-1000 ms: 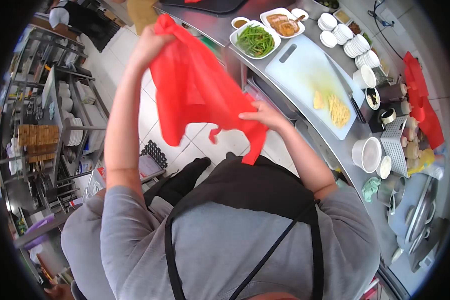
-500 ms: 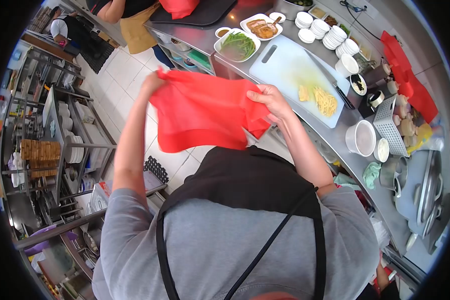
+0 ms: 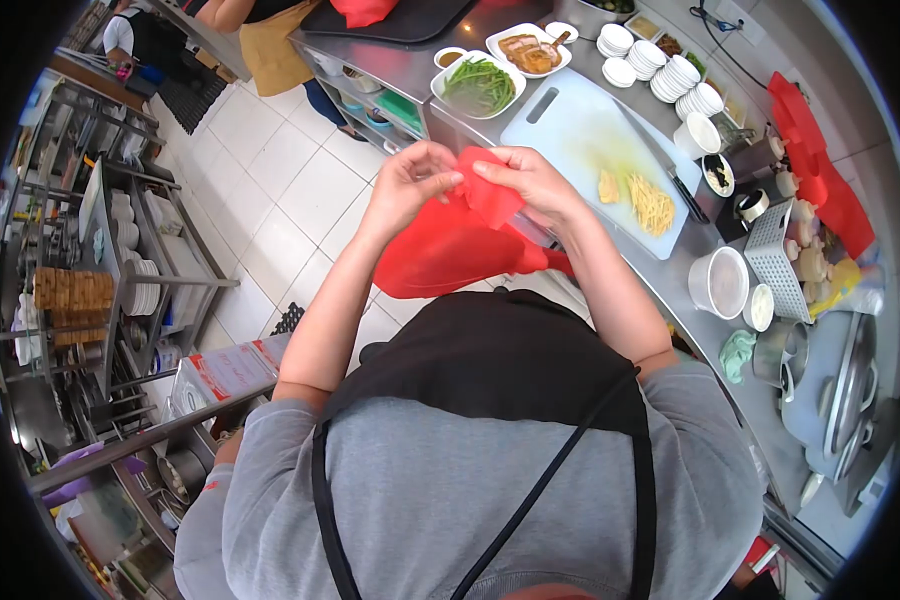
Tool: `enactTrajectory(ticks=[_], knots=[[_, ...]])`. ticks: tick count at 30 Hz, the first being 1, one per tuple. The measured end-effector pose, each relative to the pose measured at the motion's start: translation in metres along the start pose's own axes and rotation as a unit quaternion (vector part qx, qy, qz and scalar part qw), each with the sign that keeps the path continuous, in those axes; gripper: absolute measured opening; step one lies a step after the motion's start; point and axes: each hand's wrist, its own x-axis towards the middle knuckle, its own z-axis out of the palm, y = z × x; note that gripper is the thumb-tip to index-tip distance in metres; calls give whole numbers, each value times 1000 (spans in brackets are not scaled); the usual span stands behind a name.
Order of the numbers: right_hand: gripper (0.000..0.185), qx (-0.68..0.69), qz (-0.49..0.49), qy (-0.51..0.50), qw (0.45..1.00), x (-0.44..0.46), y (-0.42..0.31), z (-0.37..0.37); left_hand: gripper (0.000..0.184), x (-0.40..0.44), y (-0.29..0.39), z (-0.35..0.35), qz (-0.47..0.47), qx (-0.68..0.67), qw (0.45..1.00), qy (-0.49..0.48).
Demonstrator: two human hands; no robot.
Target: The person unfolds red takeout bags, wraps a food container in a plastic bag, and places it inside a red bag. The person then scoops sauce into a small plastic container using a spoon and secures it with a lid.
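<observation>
Both hands are pinching the red bag: left hand (image 3: 410,192) with thumb and fingertips, right hand (image 3: 526,186) gripping its gathered top. The red bag (image 3: 450,250) hangs off the table's (image 3: 685,275) front edge, near the cutting board (image 3: 560,120).

Commercial kitchen. Steel counter (image 3: 710,290) at 1–4 o'clock: cutting board (image 3: 570,130) with knife (image 3: 667,170), dish of green beans (image 3: 480,86), stacked white lids (image 3: 646,60). Metal racks (image 3: 185,285) at 9 o'clock, loaded with plates. Tiled floor (image 3: 280,180); aproned co-worker (image 3: 150,45) at 11.
</observation>
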Motion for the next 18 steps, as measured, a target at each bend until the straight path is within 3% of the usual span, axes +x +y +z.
enactTrajectory(ticks=[3, 6, 11, 12, 15, 17, 18], knots=[[19, 47, 20, -7, 999, 2, 3, -13, 5, 1, -1, -14, 15, 49, 998, -20], [19, 22, -27, 4, 999, 8, 10, -20, 5, 3, 0, -20, 19, 68, 997, -27], [13, -236, -42, 27, 970, 11, 9, -6, 11, 7, 5, -1, 23, 79, 996, -31], [13, -237, -41, 25, 970, 8, 6, -3, 13, 9, 0, -3, 26, 101, 994, -43], [10, -166, 5, 29, 986, 5, 2, -4, 9, 11, -4, -11, 25, 112, 992, -47], [13, 28, -2, 9, 1000, 6, 7, -13, 8, 8, -5, -10, 23, 110, 993, -38], [13, 29, 0, 9, 1000, 7, 8, -16, 8, 6, -5, -7, 39, 131, 990, -19]])
